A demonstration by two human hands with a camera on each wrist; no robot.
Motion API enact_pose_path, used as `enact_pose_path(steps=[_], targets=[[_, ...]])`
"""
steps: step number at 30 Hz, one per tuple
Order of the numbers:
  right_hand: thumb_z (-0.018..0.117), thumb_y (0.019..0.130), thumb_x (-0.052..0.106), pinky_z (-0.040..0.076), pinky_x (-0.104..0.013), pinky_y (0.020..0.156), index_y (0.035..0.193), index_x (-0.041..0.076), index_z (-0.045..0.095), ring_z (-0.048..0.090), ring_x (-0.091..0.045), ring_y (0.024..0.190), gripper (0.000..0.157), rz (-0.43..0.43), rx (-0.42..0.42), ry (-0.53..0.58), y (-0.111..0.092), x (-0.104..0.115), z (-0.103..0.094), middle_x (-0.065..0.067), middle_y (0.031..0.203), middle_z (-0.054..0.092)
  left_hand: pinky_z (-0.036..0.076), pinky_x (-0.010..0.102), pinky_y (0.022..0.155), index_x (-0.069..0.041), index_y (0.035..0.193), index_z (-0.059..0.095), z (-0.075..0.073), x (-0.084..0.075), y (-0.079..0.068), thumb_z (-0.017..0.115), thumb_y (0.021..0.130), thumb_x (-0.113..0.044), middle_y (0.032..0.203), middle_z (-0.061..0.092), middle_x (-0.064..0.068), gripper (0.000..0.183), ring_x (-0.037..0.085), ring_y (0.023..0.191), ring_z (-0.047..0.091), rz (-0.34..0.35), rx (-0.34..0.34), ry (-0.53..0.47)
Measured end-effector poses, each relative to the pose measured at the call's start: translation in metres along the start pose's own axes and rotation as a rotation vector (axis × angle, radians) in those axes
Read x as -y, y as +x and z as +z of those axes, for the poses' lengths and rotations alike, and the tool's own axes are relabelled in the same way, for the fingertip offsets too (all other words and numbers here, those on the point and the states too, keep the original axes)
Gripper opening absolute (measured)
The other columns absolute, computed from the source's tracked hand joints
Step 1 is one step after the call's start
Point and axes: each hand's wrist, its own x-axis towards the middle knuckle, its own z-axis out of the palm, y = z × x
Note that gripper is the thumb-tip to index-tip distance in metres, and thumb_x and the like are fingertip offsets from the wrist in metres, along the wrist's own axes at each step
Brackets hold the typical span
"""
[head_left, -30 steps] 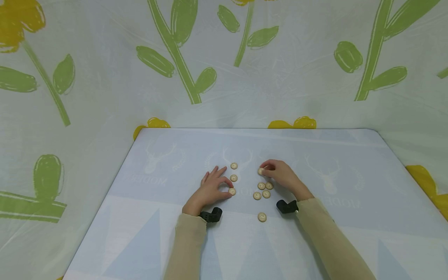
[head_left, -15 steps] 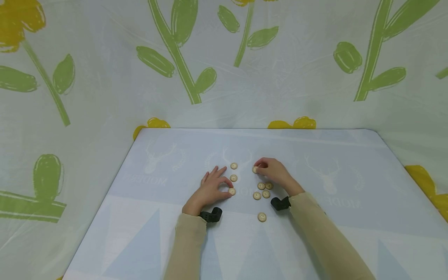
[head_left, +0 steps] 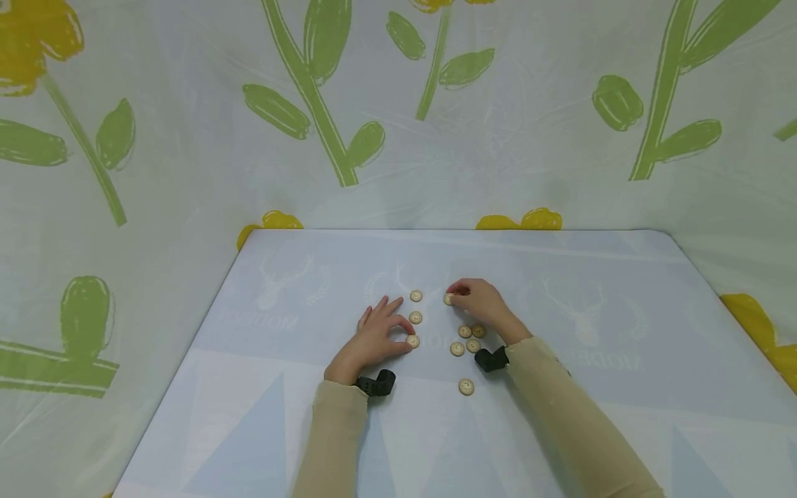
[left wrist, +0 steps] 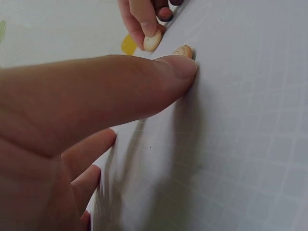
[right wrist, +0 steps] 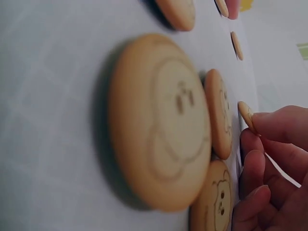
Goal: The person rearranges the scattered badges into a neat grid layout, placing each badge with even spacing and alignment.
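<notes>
In the head view, my left hand (head_left: 371,342) rests on the table, thumb and index finger pinching a round tan wooden button (head_left: 413,341). The other left fingers are spread. Two more buttons, a middle one (head_left: 415,317) and a far one (head_left: 416,296), form a column with it. My right hand (head_left: 482,303) pinches another button (head_left: 448,299) between thumb and fingers, right of the column's far end. The left wrist view also shows this button (left wrist: 152,41), tilted. In the right wrist view, a large near button (right wrist: 161,122) carries a cartoon animal face and two dark spots.
A cluster of several buttons (head_left: 465,332) lies just below my right hand. One separate button (head_left: 466,386) lies nearer me. A pale blue patterned cover lies on the table (head_left: 249,429). Behind it hangs a flower-print curtain (head_left: 498,159).
My right hand has moved left and slightly away from me with its button, toward the column. The left hand and the buttons on the table have stayed put.
</notes>
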Motion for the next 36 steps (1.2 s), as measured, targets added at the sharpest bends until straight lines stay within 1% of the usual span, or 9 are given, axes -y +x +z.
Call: enact_pose_path(steps=[4, 11, 18, 28, 33, 36], targets=[[0.061, 0.084, 0.025, 0.042, -0.032, 0.072, 0.1, 0.012, 0.064, 0.051, -0.019, 0.082, 0.02, -0.009, -0.004, -0.005, 0.0023, -0.0004, 0.0016, -0.003, 0.092, 0.06, 0.0, 0.044, 0.104, -0.027, 0.085, 0.061, -0.0004, -0.0005, 0.0001, 0.069, 0.075, -0.03, 0.145, 0.025, 0.002, 0.014, 0.022, 0.135, 0.006, -0.003, 0.001, 0.005], [0.061, 0.083, 0.025, 0.039, -0.035, 0.077, 0.098, 0.013, 0.064, 0.05, -0.02, 0.083, 0.019, 0.006, -0.011, -0.015, 0.0044, 0.0025, 0.0035, -0.002, 0.089, 0.059, 0.0, 0.045, 0.104, -0.028, 0.085, 0.06, 0.0005, 0.0002, 0.0008, 0.069, 0.075, -0.032, 0.145, 0.024, 0.001, 0.014, 0.021, 0.135, 0.005, -0.011, 0.005, 0.011], [0.061, 0.082, 0.027, 0.039, -0.035, 0.076, 0.096, 0.014, 0.064, 0.05, -0.019, 0.081, 0.019, -0.005, -0.013, -0.038, 0.0042, 0.0051, 0.0055, -0.001, 0.087, 0.059, 0.001, 0.045, 0.104, -0.028, 0.085, 0.06, 0.0008, 0.0004, 0.0011, 0.069, 0.074, -0.033, 0.145, 0.025, 0.002, 0.015, 0.022, 0.135, 0.005, -0.008, 0.001, 0.013], [0.061, 0.082, 0.03, 0.038, -0.034, 0.072, 0.094, 0.015, 0.063, 0.049, -0.02, 0.078, 0.02, 0.007, -0.015, -0.054, 0.0048, 0.0091, 0.0048, -0.001, 0.084, 0.057, 0.0, 0.045, 0.104, -0.028, 0.086, 0.061, 0.0003, 0.0, 0.0005, 0.069, 0.075, -0.033, 0.145, 0.025, 0.002, 0.015, 0.022, 0.135, 0.005, -0.008, -0.003, 0.005], [0.062, 0.082, 0.031, 0.038, -0.035, 0.074, 0.096, 0.015, 0.063, 0.049, -0.02, 0.081, 0.022, 0.032, 0.001, -0.031, 0.0042, 0.0087, 0.004, -0.002, 0.087, 0.057, 0.0, 0.045, 0.104, -0.027, 0.086, 0.061, 0.0, -0.0009, 0.0, 0.069, 0.075, -0.032, 0.145, 0.025, 0.002, 0.014, 0.022, 0.135, 0.005, -0.004, -0.004, -0.003], [0.063, 0.082, 0.03, 0.038, -0.034, 0.073, 0.098, 0.016, 0.062, 0.048, -0.02, 0.081, 0.022, 0.032, 0.02, -0.032, 0.0042, 0.0077, 0.0037, -0.003, 0.088, 0.056, 0.0, 0.046, 0.104, -0.027, 0.086, 0.061, -0.0004, -0.0015, -0.0002, 0.069, 0.076, -0.032, 0.145, 0.025, 0.002, 0.013, 0.023, 0.135, 0.005, -0.003, -0.007, -0.009]])
